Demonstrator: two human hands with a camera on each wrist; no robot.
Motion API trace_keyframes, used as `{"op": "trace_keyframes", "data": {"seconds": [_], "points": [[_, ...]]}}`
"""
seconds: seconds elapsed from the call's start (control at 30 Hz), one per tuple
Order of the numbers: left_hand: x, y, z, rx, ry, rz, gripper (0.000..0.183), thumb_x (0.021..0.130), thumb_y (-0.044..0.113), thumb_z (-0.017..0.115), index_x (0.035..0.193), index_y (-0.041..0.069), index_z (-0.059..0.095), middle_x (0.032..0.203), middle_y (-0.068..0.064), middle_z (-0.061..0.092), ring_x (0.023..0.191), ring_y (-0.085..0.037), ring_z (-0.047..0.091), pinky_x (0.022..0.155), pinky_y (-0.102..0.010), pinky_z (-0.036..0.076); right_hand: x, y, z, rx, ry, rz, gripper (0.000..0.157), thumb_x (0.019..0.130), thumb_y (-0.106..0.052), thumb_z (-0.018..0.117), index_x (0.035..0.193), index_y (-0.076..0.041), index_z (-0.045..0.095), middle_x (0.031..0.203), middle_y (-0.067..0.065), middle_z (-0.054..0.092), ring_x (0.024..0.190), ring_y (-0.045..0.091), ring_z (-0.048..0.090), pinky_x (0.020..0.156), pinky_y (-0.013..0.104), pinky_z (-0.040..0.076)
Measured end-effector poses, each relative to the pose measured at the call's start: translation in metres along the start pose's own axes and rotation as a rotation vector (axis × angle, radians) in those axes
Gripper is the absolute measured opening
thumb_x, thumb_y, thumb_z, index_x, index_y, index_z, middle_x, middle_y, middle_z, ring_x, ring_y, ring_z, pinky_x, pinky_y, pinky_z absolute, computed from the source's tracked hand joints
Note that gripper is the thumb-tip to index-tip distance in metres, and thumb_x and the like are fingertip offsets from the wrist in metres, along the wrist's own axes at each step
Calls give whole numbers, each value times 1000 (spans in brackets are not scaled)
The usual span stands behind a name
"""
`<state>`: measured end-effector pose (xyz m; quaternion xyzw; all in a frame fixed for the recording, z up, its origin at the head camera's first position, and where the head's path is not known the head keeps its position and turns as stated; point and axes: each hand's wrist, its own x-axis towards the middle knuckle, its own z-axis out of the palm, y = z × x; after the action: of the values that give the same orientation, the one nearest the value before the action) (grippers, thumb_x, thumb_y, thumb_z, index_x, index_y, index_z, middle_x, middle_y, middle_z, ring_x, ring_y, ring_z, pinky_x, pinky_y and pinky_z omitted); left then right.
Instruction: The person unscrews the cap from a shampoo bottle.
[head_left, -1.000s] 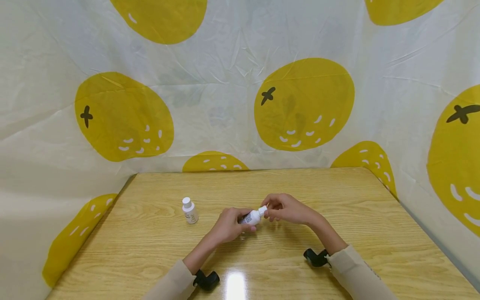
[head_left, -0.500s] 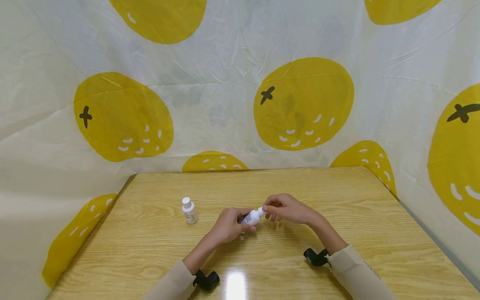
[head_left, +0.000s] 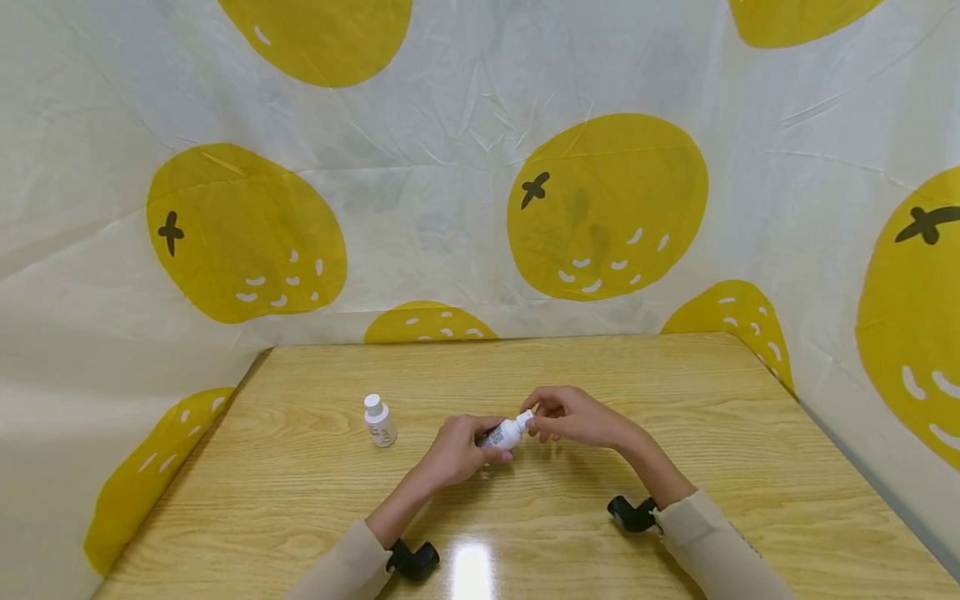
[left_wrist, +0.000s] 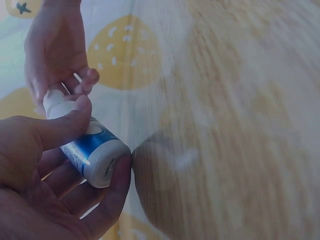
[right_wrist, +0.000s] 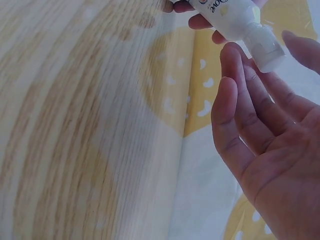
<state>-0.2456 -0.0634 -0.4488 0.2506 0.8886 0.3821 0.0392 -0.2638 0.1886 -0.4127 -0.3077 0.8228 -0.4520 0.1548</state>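
Note:
In the head view, my left hand point(head_left: 459, 452) grips a small white Dove bottle point(head_left: 507, 434) around its body, thumb on the near side. The bottle lies tilted, its white cap point(right_wrist: 266, 49) toward my right hand point(head_left: 576, 417). From the left wrist view, the bottle's base and blue label point(left_wrist: 89, 149) show between thumb and fingers. My right hand's fingers lie against the cap, and the right wrist view has the thumb point(right_wrist: 301, 50) a little off it. A second white bottle point(head_left: 380, 423) with a white cap stands upright to the left of my hands.
A wood-grain table point(head_left: 315, 517) lies under both hands. White cloth with yellow fruit prints point(head_left: 609, 208) hangs behind it and along the sides. Black wrist cameras point(head_left: 632, 514) sit at both sleeves.
Half a second ago my right fingers and thumb covered more of the cap; now they have eased back and more of it shows. My left hand and the standing bottle keep their places.

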Motion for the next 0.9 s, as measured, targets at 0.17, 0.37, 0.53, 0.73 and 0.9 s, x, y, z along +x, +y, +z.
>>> {"op": "trace_keyframes", "data": {"seconds": [0.17, 0.37, 0.53, 0.73, 0.9], "points": [[0, 0, 0, -5, -1, -5, 39, 88, 28, 83, 126, 18, 76, 110, 0, 78, 89, -8, 65, 76, -26, 53, -1, -1, 1, -16, 18, 37, 31, 108, -29, 56, 120, -3, 67, 104, 20, 74, 89, 37, 71, 75, 48, 59], [0, 0, 0, -7, -2, -7, 40, 88, 27, 83, 127, 17, 75, 110, -2, 78, 89, -8, 64, 74, -25, 53, -1, -2, 1, -13, 9, 43, 29, 109, -27, 54, 114, -3, 70, 103, 21, 73, 89, 37, 70, 74, 46, 59], [0, 1, 0, 1, 0, -8, 42, 88, 28, 83, 127, 17, 75, 110, -2, 78, 89, -9, 64, 74, -26, 52, -1, -2, 0, 5, 1, 19, 24, 107, -22, 58, 118, -3, 68, 105, 24, 73, 90, 40, 71, 74, 46, 59], [0, 2, -1, 15, 7, 1, 40, 86, 30, 84, 124, 18, 76, 109, -1, 78, 90, -11, 64, 75, -27, 51, -1, 0, -1, 6, -3, 12, 28, 105, -21, 61, 125, -1, 64, 106, 23, 74, 90, 40, 71, 75, 47, 59], [0, 1, 0, 11, 6, 0, 42, 86, 30, 84, 126, 17, 75, 109, -2, 78, 89, -11, 64, 74, -27, 51, -1, -1, 0, -7, 9, 30, 31, 107, -26, 58, 123, -1, 66, 105, 21, 74, 88, 36, 71, 75, 47, 59]]}}
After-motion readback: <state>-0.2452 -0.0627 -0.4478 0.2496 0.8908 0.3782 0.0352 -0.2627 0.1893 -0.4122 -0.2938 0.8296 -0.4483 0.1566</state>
